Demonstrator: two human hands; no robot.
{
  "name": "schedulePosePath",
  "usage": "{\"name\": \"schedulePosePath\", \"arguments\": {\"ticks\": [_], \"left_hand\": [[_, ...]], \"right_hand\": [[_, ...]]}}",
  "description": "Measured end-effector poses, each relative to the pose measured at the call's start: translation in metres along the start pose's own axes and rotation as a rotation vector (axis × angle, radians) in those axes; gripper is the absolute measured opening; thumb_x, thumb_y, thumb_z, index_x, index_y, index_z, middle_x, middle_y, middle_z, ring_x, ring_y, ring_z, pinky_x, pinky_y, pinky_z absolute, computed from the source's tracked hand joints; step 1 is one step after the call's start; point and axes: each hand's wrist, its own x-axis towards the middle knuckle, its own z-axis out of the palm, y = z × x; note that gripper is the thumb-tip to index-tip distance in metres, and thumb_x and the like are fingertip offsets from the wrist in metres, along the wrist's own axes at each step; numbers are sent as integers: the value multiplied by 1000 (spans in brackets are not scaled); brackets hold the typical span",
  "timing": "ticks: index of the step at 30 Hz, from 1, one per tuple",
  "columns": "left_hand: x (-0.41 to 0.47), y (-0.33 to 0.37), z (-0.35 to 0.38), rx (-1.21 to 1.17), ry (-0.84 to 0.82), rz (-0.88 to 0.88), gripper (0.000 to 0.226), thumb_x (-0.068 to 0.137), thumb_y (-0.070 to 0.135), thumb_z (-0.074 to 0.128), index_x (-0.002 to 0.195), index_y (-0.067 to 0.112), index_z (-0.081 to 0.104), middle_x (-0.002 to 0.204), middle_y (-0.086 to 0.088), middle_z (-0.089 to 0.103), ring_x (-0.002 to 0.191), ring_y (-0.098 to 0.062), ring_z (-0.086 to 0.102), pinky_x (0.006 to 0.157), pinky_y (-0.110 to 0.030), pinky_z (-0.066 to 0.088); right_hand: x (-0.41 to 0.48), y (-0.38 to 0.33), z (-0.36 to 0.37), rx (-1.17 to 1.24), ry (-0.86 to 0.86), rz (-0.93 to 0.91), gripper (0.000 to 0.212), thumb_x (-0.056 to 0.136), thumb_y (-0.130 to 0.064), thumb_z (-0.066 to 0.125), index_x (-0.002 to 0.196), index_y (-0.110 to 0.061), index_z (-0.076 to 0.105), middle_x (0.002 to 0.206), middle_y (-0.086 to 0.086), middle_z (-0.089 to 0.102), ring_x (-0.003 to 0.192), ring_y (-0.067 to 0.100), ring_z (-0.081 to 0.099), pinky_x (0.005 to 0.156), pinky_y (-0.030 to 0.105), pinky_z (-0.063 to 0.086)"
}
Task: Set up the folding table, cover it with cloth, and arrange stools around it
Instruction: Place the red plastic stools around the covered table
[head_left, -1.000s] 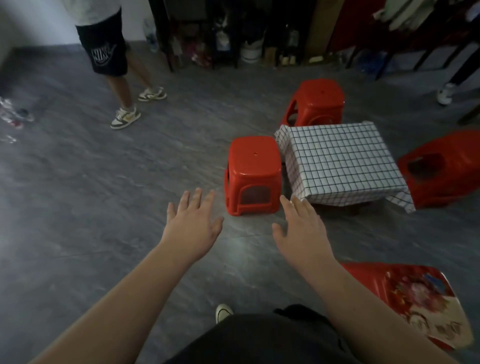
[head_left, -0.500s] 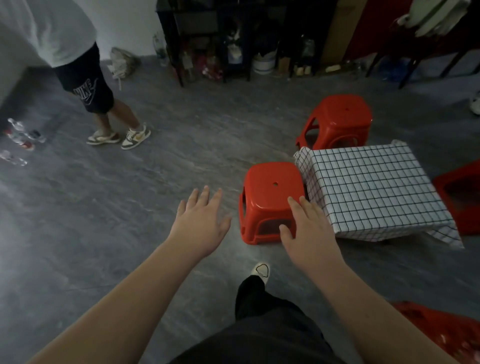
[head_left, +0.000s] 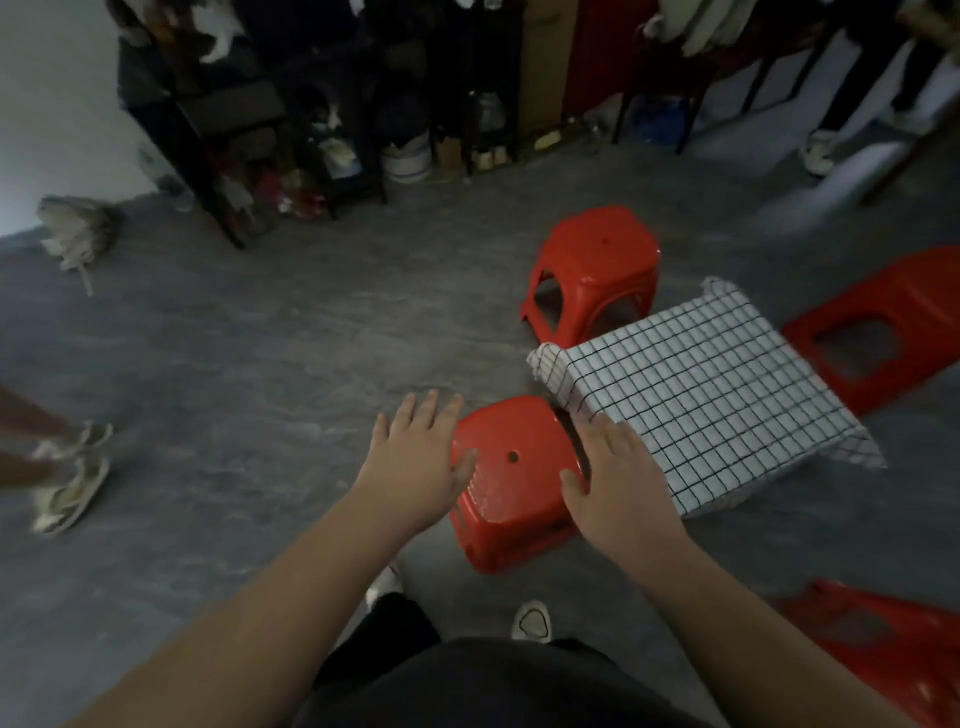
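Observation:
A low table under a white black-checked cloth (head_left: 701, 395) stands right of centre. A red plastic stool (head_left: 511, 488) sits upright at its near left corner. My left hand (head_left: 415, 457) hovers open over the stool's left edge, and my right hand (head_left: 618, 480) hovers open over its right edge, fingers spread, holding nothing. A second red stool (head_left: 592, 270) stands upright behind the table. A third red stool (head_left: 883, 332) lies tipped on its side at the right. Another red stool (head_left: 883, 639) shows at the lower right edge.
Dark shelving (head_left: 291, 114) with clutter lines the far wall. Another person's feet in sandals (head_left: 67, 478) are at the left edge. A second person's shoe (head_left: 818, 156) is at the top right. A mop head (head_left: 78, 228) lies by the left wall. Grey floor spreads left.
I have stepped closer. Both hands moved forward and now hover over the near stool. The other person's legs shifted to the left edge of view.

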Motion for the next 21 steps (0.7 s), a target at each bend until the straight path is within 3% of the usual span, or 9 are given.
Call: {"name": "schedulePosePath", "arguments": {"ticks": [5, 10, 13, 17, 21], "left_hand": [[97, -16, -16, 34, -32, 217, 73, 98, 56, 38, 158, 24, 12, 166, -6, 14, 152, -29, 11, 120, -52, 16], [189, -28, -27, 103, -128, 524, 74, 96, 59, 34, 158, 24, 12, 165, -7, 18, 151, -30, 14, 120, -52, 18], [233, -35, -36, 178, -152, 734, 89, 82, 66, 15, 158, 20, 16, 163, -10, 24, 150, -30, 20, 120, -50, 22], [257, -29, -42, 230, -157, 927, 91, 79, 63, 14, 154, 14, 26, 159, -14, 31, 147, -32, 27, 116, -50, 28], [263, -29, -15, 233, -242, 979, 80, 84, 64, 24, 153, 24, 23, 159, -6, 31, 147, -27, 25, 116, -51, 29]], "right_hand": [[41, -13, -3, 65, 99, 212, 70, 98, -44, 48, 159, -24, 19, 165, 6, 21, 154, 27, 9, 124, 49, 16], [67, -47, 20, 197, 206, 573, 70, 96, -43, 52, 158, -26, 22, 166, 2, 21, 154, 26, 11, 124, 48, 18], [68, -77, 37, 279, 298, 769, 71, 93, -46, 53, 156, -24, 29, 161, 4, 31, 150, 28, 22, 123, 48, 22], [64, -112, 56, 311, 406, 931, 75, 82, -48, 37, 148, -14, 43, 151, 11, 45, 141, 32, 37, 120, 47, 28], [61, -128, 70, 339, 466, 1045, 66, 84, -25, 68, 143, -5, 49, 144, 18, 51, 135, 35, 43, 119, 43, 28]]}}
